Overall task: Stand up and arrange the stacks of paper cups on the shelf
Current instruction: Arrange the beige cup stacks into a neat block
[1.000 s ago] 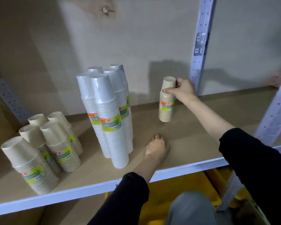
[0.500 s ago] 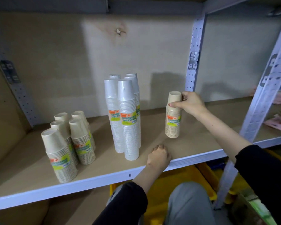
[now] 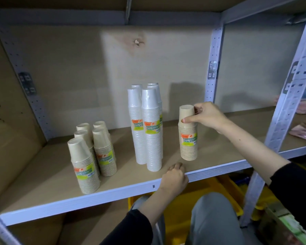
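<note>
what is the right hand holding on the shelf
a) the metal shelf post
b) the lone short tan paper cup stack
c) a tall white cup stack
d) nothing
b: the right hand grips the top of the lone short tan paper cup stack, which stands upright, apart from the tall white plastic-wrapped cup stacks.

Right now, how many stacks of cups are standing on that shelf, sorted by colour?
Tan stacks in the left group: 5
White tall stacks in the middle: 4
Tan stack apart on the right, right hand gripping its top: 1
Total: 10 stacks, all upright
</note>
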### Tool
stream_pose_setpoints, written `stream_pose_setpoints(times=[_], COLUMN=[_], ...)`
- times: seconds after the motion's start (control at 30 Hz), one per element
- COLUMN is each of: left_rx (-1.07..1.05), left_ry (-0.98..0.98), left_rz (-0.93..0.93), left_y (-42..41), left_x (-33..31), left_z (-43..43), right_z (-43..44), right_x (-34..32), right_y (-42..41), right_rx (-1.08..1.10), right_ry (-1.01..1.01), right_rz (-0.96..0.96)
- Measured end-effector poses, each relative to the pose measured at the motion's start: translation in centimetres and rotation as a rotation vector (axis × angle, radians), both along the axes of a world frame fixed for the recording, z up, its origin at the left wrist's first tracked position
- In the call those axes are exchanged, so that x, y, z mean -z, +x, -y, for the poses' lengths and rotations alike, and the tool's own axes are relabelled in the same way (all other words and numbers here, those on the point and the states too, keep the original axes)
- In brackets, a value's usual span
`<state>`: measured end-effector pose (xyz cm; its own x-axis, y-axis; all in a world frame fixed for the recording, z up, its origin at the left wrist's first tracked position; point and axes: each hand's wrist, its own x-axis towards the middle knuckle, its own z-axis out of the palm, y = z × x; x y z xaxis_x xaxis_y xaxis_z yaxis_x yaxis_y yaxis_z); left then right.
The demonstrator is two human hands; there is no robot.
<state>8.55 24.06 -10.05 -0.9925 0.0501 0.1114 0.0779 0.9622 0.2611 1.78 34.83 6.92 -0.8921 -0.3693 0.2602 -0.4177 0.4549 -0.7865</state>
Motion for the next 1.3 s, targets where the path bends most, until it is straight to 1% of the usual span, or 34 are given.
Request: stream_pose_setpoints(times=[0.13, 0.3, 0.4, 0.47, 0.63, 0.7, 0.73, 0.77, 0.97, 1.03, 1.1, 1.2, 1.3], left_rx=[0.034, -0.021, -0.071, -0.094, -0.183, -0.181, -0.191, -0.186, -0.246, -0.261, -0.276, -0.290, -0.363], left_ry=[-0.008, -0.041, -0.035, -0.019, -0.023, -0.096, -0.066, -0.092, -0.217, -0.208, -0.181, -0.114, -0.161], left_rz=[-0.020, -0.008, -0.013, -0.050, -0.051, -0.091, -0.052, -0.021, -0.040, -0.036, -0.072, -0.101, -0.011], left_y=[3.0, 6.5, 8.1, 8.9, 10.4, 11.0, 11.5, 11.8, 13.6, 13.9, 14.5, 15.3, 16.3], left_x=[0.5, 0.8, 0.9, 0.8, 1.1, 1.0, 0.8, 0.7, 0.5, 0.6, 0.8, 1.3, 0.7], left_z=[2.6, 6.4, 8.5, 9.8, 12.1, 12.5, 12.7, 13.0, 14.3, 14.8, 15.4, 16.4, 17.6], right_z=[2.4, 6.5, 9.3, 11.1, 14.6, 15.7, 16.1, 16.5, 17.6, 17.9, 18.1, 18.3, 18.8], right_x=[-0.3, 0.0, 0.6, 1.1, 2.0, 2.4, 2.6, 2.8, 3.3, 3.6, 3.9, 4.2, 4.7], right_y=[2.2, 4.3, 5.1, 5.4, 6.4, 6.5, 6.6, 6.7, 7.0, 7.0, 7.1, 7.5, 7.6], right_rx=[-0.147, -0.320, -0.327, -0.329, -0.333, -0.319, -0.310, -0.311, -0.322, -0.317, -0.319, -0.330, -0.333], right_ry=[-0.029, -0.031, -0.009, -0.007, -0.040, -0.044, -0.039, -0.040, -0.025, -0.009, -0.007, -0.014, -0.017], right_rz=[0.032, 0.045, 0.005, -0.017, -0.016, -0.021, -0.023, -0.022, -0.026, -0.032, -0.041, -0.033, -0.003])
